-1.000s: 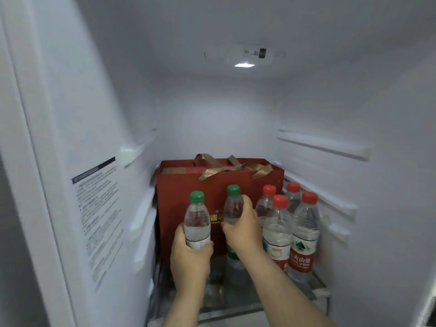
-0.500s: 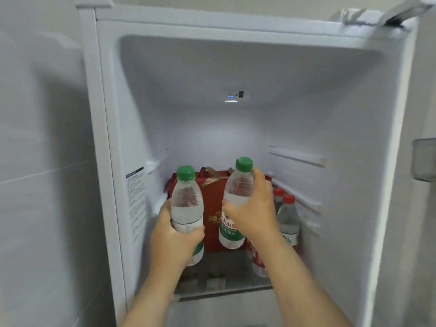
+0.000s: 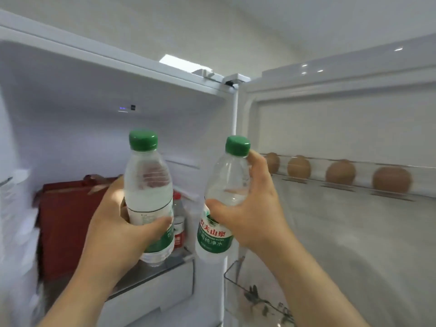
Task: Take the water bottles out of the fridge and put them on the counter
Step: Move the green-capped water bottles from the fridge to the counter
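My left hand (image 3: 118, 223): fingers wrapped round the lower body of the first green-capped bottle (image 3: 148, 185), held upright.
My right hand (image 3: 256, 213): curled round the middle of the second green-capped bottle (image 3: 225, 182), which is slightly tilted.
Both bottles: held up in front of the open fridge (image 3: 70, 109), clear of its shelf.
Inside, behind: red gift box (image 3: 63, 220); red-capped bottle (image 3: 178, 218) near it.
Door rack (image 3: 354, 185), right: four brown eggs (image 3: 298, 167).

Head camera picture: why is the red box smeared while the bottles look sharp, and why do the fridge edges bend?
Head view: the red box is streaked, likely motion blur, while the left bottle and right bottle look crisper, one label legible. Head view: the fridge top edge bows, as wide-angle lenses do; glare spots dot the door top.
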`<state>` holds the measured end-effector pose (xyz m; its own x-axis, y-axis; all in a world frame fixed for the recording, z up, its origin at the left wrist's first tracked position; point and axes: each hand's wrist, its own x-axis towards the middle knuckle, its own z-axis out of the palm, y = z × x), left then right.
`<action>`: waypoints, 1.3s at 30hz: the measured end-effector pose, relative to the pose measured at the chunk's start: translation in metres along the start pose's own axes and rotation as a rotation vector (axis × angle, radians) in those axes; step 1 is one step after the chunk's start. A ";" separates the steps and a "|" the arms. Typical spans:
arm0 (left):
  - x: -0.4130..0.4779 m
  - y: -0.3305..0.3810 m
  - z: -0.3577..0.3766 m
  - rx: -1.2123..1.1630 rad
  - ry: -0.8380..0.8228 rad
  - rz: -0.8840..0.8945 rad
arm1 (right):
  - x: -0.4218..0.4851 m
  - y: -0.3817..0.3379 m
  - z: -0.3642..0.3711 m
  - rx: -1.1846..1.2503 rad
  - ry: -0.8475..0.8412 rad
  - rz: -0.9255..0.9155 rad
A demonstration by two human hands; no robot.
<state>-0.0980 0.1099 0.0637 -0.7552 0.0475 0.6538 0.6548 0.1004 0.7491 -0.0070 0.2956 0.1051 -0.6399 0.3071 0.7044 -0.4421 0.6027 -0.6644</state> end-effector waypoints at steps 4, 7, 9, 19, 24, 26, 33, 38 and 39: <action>-0.027 0.050 0.036 -0.187 -0.149 0.068 | -0.037 -0.038 -0.074 -0.159 0.102 0.005; -0.046 0.088 0.067 -0.319 -0.290 0.108 | -0.071 -0.067 -0.137 -0.287 0.161 -0.004; -0.062 0.117 0.090 -0.406 -0.418 0.142 | -0.098 -0.085 -0.179 -0.401 0.213 0.008; -0.183 0.260 0.238 -0.683 -0.707 0.326 | -0.224 -0.131 -0.382 -0.751 0.502 0.148; -0.264 0.327 0.333 -0.807 -0.835 0.254 | -0.283 -0.132 -0.483 -0.863 0.595 0.220; -0.292 0.345 0.366 -0.853 -0.890 0.215 | -0.301 -0.129 -0.515 -0.909 0.604 0.243; -0.383 0.388 0.480 -0.887 -1.054 0.141 | -0.355 -0.102 -0.621 -0.933 0.662 0.350; -0.434 0.397 0.576 -0.902 -1.153 0.071 | -0.379 -0.056 -0.698 -0.957 0.747 0.473; -0.444 0.396 0.597 -0.903 -1.159 0.058 | -0.382 -0.044 -0.713 -0.956 0.769 0.488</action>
<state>0.4789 0.7223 0.0064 -0.0438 0.8265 0.5613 0.1515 -0.5498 0.8214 0.7052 0.6768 0.0432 0.0521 0.7859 0.6162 0.5491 0.4929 -0.6750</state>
